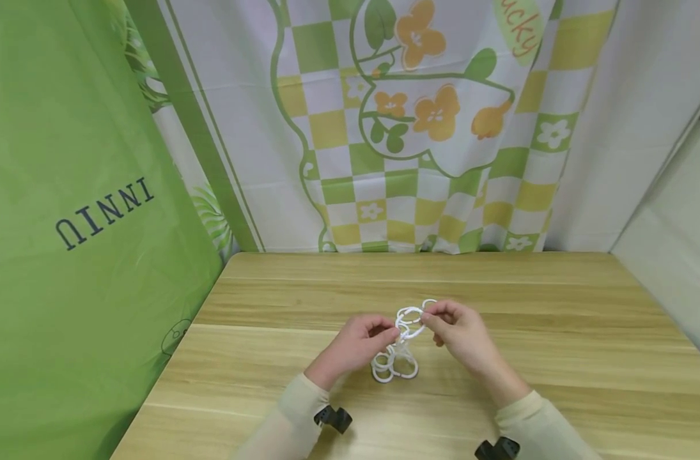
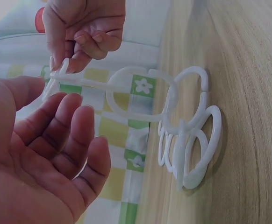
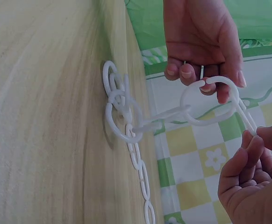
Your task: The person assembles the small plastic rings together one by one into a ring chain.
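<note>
Between the two hands in the head view hang white plastic curtain rings (image 1: 410, 324), hooked through one another as a chain. My left hand (image 1: 361, 345) pinches one ring between thumb and index finger; its other fingers are loosely curled in the left wrist view. My right hand (image 1: 461, 335) pinches a linked ring with thumb and fingertips, plain in the right wrist view. A ring (image 3: 210, 103) with a small gap in it hangs near the left fingers. Lower down, more linked rings (image 2: 192, 154) lie heaped on the table. Fingers partly hide the pinched rings.
The wooden table (image 1: 557, 319) extends around the hands. Behind it hangs a checked, flowered curtain (image 1: 401, 185), and a green cloth (image 1: 68, 306) hangs on the left. Each sleeve carries a black wrist camera (image 1: 334, 419).
</note>
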`<state>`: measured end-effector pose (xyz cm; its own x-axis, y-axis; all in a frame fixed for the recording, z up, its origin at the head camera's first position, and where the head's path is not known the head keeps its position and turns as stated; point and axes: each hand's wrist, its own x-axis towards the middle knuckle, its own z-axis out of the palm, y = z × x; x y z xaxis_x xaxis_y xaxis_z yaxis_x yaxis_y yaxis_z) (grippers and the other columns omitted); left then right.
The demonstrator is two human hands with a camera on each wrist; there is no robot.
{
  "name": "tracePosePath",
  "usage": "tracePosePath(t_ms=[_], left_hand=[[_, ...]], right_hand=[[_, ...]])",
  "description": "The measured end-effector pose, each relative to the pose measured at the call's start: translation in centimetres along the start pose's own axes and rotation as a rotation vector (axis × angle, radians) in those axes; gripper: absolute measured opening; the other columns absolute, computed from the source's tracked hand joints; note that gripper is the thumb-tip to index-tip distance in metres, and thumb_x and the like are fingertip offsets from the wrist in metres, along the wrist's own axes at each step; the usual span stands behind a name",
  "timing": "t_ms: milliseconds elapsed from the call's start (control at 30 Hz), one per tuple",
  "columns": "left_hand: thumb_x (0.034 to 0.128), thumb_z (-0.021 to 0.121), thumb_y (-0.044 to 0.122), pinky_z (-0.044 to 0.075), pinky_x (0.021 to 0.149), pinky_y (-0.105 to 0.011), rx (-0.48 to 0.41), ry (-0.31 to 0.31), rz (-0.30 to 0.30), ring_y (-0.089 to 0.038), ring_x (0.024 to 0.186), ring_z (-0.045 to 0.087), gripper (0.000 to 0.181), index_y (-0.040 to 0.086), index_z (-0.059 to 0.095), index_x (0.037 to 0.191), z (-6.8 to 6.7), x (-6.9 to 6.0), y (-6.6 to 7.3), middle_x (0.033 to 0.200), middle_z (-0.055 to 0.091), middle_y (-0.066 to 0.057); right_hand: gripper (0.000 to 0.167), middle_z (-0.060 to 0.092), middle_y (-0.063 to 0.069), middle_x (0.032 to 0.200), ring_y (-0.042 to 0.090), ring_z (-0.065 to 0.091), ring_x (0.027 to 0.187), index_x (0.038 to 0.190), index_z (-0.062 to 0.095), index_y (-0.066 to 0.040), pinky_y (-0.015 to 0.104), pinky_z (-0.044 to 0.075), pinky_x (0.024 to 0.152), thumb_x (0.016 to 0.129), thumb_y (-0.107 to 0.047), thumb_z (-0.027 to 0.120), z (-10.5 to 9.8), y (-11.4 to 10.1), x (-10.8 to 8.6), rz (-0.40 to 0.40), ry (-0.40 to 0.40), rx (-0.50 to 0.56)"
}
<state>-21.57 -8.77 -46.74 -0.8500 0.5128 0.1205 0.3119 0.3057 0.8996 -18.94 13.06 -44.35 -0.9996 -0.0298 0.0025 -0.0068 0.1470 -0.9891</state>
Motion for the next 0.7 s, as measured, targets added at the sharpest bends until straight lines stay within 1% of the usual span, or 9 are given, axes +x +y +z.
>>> tracePosePath(t_ms=[67,167,333,500,567,700], left_hand=[[0.0983,0.061,0.027,0.052,0.063,-0.024,-0.017,0.002,-0.003,-0.011,0.072,0.060,0.027,0.002,0.070,0.104,0.1,0.1,0.0,0.087,0.068,-0.012],[0.0979,0.062,0.025,0.052,0.064,-0.024,-0.024,0.014,-0.004,-0.014,0.073,0.061,0.028,-0.001,0.068,0.104,0.1,0.3,-0.1,0.089,0.068,-0.016],[0.0976,0.063,0.025,0.052,0.063,-0.025,-0.023,0.042,0.015,-0.013,0.071,0.060,0.023,0.003,0.069,0.099,0.0,0.4,0.0,0.088,0.066,-0.019],[0.0980,0.062,0.023,0.051,0.061,-0.024,-0.005,0.037,0.028,-0.011,0.068,0.058,0.021,0.003,0.068,0.099,-0.2,0.5,-0.1,0.086,0.066,-0.019],[0.0981,0.062,0.023,0.050,0.060,-0.024,-0.001,0.031,0.030,-0.012,0.068,0.058,0.022,0.002,0.068,0.099,-0.2,0.4,-0.2,0.086,0.066,-0.018],[0.0984,0.061,0.025,0.050,0.060,-0.024,0.015,0.033,0.029,-0.013,0.069,0.059,0.021,0.006,0.069,0.097,-0.4,0.1,-0.5,0.085,0.066,-0.018]], right_hand=[[0.017,0.063,0.005,0.077,0.014,0.052,0.061,0.100,0.062,0.006,0.025,0.048,0.056,0.092,-0.007,0.067,0.1,0.1,0.0,-0.017,-0.016,0.007],[0.013,0.062,0.003,0.076,0.013,0.053,0.059,0.097,0.061,0.005,0.025,0.048,0.055,0.092,-0.006,0.067,0.1,0.2,0.0,-0.046,-0.043,0.019],[0.015,0.063,0.004,0.077,0.014,0.053,0.060,0.096,0.061,0.005,0.026,0.050,0.057,0.092,-0.008,0.067,-0.3,0.2,-0.1,-0.064,-0.068,0.028],[0.022,0.065,0.005,0.085,0.015,0.054,0.065,0.103,0.061,0.007,0.027,0.051,0.061,0.095,-0.013,0.065,-1.4,0.2,0.3,-0.010,-0.041,-0.016],[0.024,0.065,0.006,0.088,0.015,0.054,0.066,0.106,0.060,0.007,0.027,0.052,0.062,0.096,-0.014,0.064,-2.0,0.5,0.8,0.010,-0.027,-0.033],[0.023,0.063,0.012,0.093,0.016,0.053,0.067,0.108,0.060,0.006,0.028,0.051,0.063,0.097,-0.014,0.061,-2.8,1.7,2.2,0.055,-0.023,-0.070]])
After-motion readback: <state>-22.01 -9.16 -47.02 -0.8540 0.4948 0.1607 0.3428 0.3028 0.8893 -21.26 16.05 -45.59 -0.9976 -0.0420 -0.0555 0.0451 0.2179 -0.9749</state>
